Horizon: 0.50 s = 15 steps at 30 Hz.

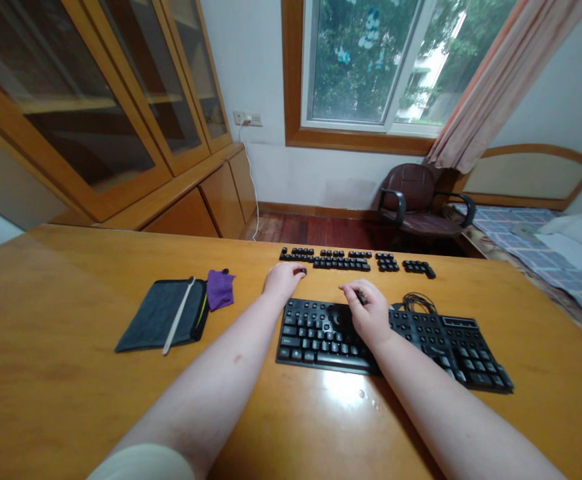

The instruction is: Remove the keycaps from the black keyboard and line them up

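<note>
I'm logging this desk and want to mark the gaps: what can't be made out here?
All in the head view:
Keyboard: some middle keys, hidden by the right hand and forearm.
Dark thing at the right hand: mostly covered by curled fingers.
Left hand: whether it grips or only touches the small black piece; too small.
Loose keycaps: markings too small.
Bed: cut off by the right edge.

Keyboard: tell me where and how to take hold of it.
Probably best by its two short ends, left hand from the left, right hand from the right: the keyboard is long, lies flat, keys cover most of its top, and the cable coils behind it.
</note>
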Motion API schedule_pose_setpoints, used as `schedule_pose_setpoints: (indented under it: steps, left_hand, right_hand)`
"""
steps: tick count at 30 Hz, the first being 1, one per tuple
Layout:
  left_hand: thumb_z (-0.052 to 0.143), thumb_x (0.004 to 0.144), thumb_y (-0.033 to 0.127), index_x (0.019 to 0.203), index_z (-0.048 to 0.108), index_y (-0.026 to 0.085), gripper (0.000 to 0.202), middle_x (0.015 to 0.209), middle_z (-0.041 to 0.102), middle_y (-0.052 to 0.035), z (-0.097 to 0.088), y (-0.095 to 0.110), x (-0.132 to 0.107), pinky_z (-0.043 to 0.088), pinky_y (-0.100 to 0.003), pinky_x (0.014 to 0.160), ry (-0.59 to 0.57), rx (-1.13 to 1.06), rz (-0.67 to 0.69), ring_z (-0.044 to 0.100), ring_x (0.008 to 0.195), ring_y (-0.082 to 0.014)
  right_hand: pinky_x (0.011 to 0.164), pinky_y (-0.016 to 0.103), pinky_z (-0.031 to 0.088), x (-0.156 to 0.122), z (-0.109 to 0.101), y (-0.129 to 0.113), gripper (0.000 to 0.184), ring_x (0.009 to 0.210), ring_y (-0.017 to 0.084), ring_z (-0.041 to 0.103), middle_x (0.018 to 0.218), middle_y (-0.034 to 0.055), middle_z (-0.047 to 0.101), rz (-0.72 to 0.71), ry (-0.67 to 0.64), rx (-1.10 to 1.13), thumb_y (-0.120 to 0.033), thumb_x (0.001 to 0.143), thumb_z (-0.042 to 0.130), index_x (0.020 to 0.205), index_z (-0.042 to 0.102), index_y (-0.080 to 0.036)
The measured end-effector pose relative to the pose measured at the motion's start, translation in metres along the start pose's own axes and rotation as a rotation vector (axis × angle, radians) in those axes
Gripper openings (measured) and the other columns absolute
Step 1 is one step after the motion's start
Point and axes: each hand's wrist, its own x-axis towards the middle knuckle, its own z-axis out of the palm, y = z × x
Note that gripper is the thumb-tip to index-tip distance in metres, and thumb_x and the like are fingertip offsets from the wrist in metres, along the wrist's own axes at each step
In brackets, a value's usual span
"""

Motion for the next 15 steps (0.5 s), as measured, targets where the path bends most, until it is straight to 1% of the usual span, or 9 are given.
schedule_pose_setpoints:
  steps: [4,8,12,15]
  left_hand:
    - [0.058,0.078,0.029,0.097,0.069,0.025,0.022,0.097,0.07,-0.0039,-0.002,0.003,-0.002,0.044,-0.03,0.083,-0.015,0.063,0.014,0.06,0.094,-0.0219]
    - [0.059,0.077,0.029,0.093,0.07,0.026,0.02,0.101,0.068,-0.0043,-0.007,0.011,-0.001,0.042,-0.032,0.087,-0.027,0.141,0.045,0.058,0.098,-0.0231]
    - [0.062,0.074,0.027,0.087,0.071,0.027,0.015,0.102,0.066,-0.0027,-0.009,0.021,0.009,0.041,-0.032,0.089,-0.038,0.197,0.065,0.056,0.1,-0.0231]
    - [0.063,0.073,0.029,0.086,0.07,0.027,0.015,0.103,0.064,-0.0024,-0.007,0.023,0.018,0.042,-0.031,0.088,-0.03,0.215,0.049,0.056,0.099,-0.0227]
  right_hand:
    - [0.07,0.032,0.046,0.0,0.0,0.001,0.016,0.074,0.018,0.06,0.075,0.0054,0.065,-0.003,-0.003,0.009,-0.025,0.085,0.051,0.076,0.063,-0.02]
    - [0.069,0.031,0.045,-0.001,0.001,0.003,0.017,0.072,0.018,0.059,0.074,0.0048,0.064,0.004,-0.006,0.004,-0.025,0.086,0.051,0.075,0.062,-0.019]
    - [0.068,0.031,0.045,0.0,0.001,0.003,0.018,0.071,0.017,0.059,0.073,0.0047,0.064,0.01,-0.021,-0.007,-0.026,0.086,0.051,0.074,0.062,-0.019]
    - [0.069,0.031,0.045,-0.001,0.001,0.002,0.019,0.072,0.018,0.059,0.073,0.0049,0.064,0.001,-0.025,0.01,-0.026,0.086,0.05,0.075,0.063,-0.018]
